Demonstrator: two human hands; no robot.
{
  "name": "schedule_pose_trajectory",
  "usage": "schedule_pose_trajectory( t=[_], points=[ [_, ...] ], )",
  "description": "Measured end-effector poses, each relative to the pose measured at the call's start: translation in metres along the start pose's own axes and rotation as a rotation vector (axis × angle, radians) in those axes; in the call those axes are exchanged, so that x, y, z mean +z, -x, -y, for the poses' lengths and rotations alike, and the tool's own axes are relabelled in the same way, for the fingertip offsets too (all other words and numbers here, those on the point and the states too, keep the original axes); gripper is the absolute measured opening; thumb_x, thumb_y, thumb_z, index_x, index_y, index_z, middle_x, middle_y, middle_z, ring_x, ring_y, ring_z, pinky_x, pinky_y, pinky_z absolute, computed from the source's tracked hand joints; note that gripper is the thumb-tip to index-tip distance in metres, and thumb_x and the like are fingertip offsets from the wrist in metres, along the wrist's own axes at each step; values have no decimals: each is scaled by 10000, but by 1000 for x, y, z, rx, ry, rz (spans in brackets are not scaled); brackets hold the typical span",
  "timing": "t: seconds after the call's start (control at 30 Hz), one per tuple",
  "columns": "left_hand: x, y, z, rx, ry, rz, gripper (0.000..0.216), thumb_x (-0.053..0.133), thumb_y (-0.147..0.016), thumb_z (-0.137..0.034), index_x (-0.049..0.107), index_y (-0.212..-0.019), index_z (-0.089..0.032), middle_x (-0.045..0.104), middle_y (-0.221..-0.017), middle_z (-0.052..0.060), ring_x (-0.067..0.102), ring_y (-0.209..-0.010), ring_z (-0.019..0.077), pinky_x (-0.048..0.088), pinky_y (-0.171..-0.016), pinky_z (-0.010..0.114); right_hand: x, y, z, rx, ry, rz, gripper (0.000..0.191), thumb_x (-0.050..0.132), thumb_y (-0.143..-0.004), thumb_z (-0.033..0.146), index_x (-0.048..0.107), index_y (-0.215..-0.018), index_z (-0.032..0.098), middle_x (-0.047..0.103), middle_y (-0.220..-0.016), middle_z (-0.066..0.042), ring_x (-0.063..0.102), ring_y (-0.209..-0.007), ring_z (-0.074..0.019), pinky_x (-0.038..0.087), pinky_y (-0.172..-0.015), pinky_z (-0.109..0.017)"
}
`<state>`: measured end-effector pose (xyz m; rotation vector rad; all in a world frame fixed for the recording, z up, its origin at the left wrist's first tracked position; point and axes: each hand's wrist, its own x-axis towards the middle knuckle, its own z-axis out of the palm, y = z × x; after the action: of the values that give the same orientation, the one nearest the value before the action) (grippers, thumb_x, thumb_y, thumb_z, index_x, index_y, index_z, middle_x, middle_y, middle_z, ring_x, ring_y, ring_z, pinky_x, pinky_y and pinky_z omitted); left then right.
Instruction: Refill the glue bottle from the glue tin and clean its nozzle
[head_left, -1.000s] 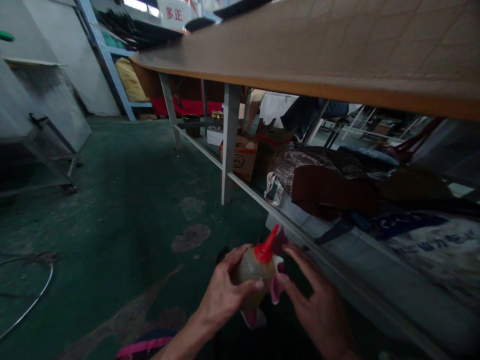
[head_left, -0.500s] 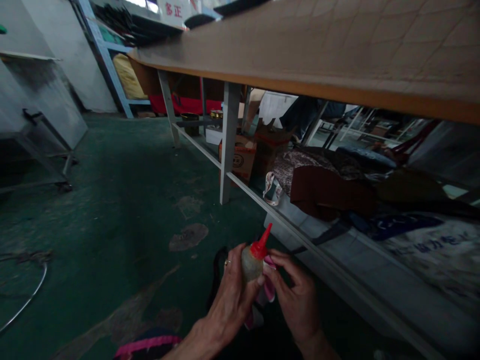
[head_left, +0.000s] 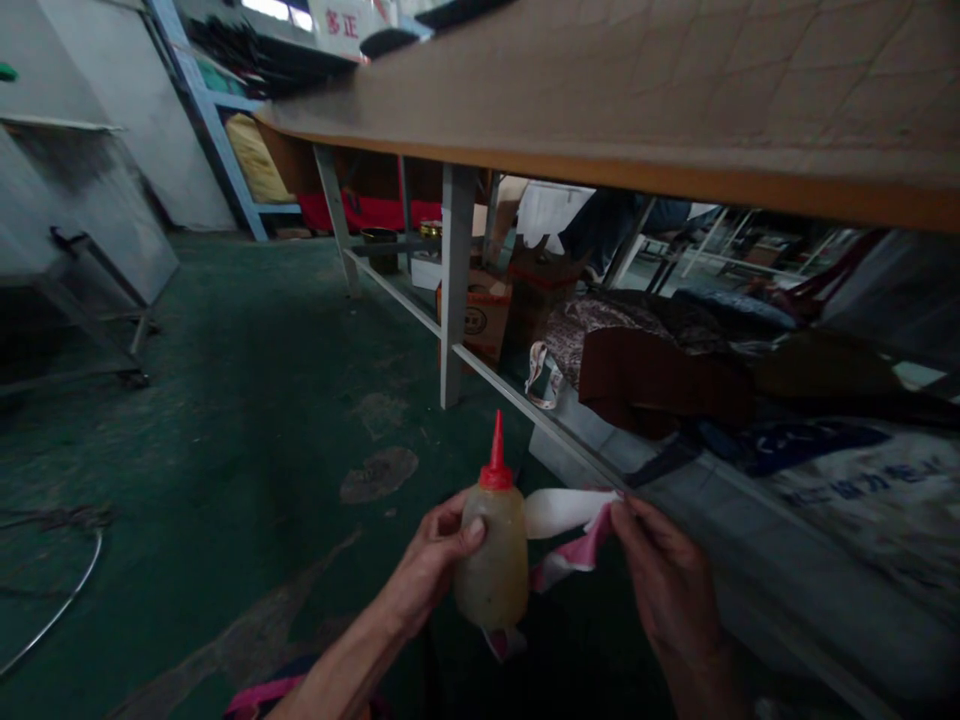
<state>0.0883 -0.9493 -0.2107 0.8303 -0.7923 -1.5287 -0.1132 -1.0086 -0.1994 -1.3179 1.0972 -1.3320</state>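
A translucent squeeze bottle (head_left: 493, 560) with a yellowish tint stands upright in my left hand (head_left: 442, 550), whose thumb presses on its side. Its red pointed nozzle (head_left: 496, 450) points up. To the right, my right hand (head_left: 664, 560) pinches the end of a white and pink strip (head_left: 574, 515) that looks like fabric or tape. The strip runs from behind the bottle to my right fingertips, and another bit of it shows below the bottle's base. My left fingers behind the bottle are hidden.
A long table (head_left: 600, 100) with a brown covering crosses above, on grey legs (head_left: 454, 290) with a low crossbar. Beneath it lie cardboard boxes (head_left: 484, 320), folded dark cloth (head_left: 660, 380) and a printed white sack (head_left: 862, 490). A wheeled metal frame (head_left: 105, 300) stands left on the green floor.
The bottle has turned from tilted to upright and shows more of its body. My right hand has moved away to the right, drawing the strip out from beside the bottle.
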Motion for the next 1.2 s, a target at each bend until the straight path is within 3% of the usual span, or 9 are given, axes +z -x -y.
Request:
schedule_pose_trajectory(
  t=[0.23,0.33,0.43,0.57,0.7,0.8,0.9,1.07,1.2],
  points=[
    [8,2,-4,-66,-103,292,511,705,-683,-386,605,-1136,-170,653,-1059,82,575,-1006,258,389,-878,316,15,13,22,15,101,374,377,632,-787,407,644,-1091,184,622,-1096,-89,578,-1028,-226,479,-896,-330],
    [7,3,-8,-118,-142,355,525,691,-689,-410,599,-1149,-174,662,-1043,81,586,-980,264,413,-822,317,14,13,20,50,62,536,388,581,-841,382,592,-1175,184,564,-1192,-98,512,-1122,-226,390,-989,-374],
    [5,3,-8,-148,-157,375,551,681,-688,-442,594,-1159,-170,670,-1024,79,602,-936,259,422,-806,322,13,16,18,45,8,622,353,560,-862,370,595,-1173,204,540,-1225,-95,496,-1140,-222,379,-993,-369],
    [5,-1,-3,-95,-183,347,631,747,-614,-437,595,-1165,-172,658,-1066,90,586,-992,286,408,-880,380,13,18,16,-5,21,598,341,561,-862,346,599,-1163,193,534,-1231,-107,519,-1111,-234,421,-950,-360],
    [4,-5,-1,68,-417,236,645,777,-543,-486,627,-1121,-241,569,-1244,83,290,-1311,307,186,-1072,476,9,17,14,-59,51,589,301,541,-875,326,613,-1137,198,571,-1182,-100,530,-1097,-221,420,-951,-347],
    [6,-2,-4,115,-537,190,640,781,-529,-491,630,-1111,-272,593,-1213,75,160,-1365,279,84,-1098,501,7,16,11,-60,54,596,291,530,-884,318,608,-1146,218,567,-1190,-92,529,-1101,-213,416,-956,-347],
    [9,2,-6,133,-545,167,605,771,-564,-466,627,-1117,-267,577,-1229,73,109,-1377,272,107,-1101,494,9,16,11,-63,63,589,296,518,-892,322,609,-1149,204,566,-1188,-101,529,-1103,-215,431,-945,-344],
    [9,6,-6,159,-584,103,580,721,-643,-432,580,-1172,-240,382,-1404,87,79,-1380,290,189,-1087,490,22,21,6,-167,156,471,322,468,-912,334,602,-1165,186,571,-1180,-103,526,-1109,-212,446,-936,-313],
    [3,5,-6,178,-642,21,631,750,-583,-467,592,-1143,-223,253,-1463,96,88,-1372,321,198,-1084,492,27,25,-3,-272,295,306,439,469,-910,316,417,-1337,227,448,-1320,-87,445,-1192,-216,427,-960,-354]
  ],
)
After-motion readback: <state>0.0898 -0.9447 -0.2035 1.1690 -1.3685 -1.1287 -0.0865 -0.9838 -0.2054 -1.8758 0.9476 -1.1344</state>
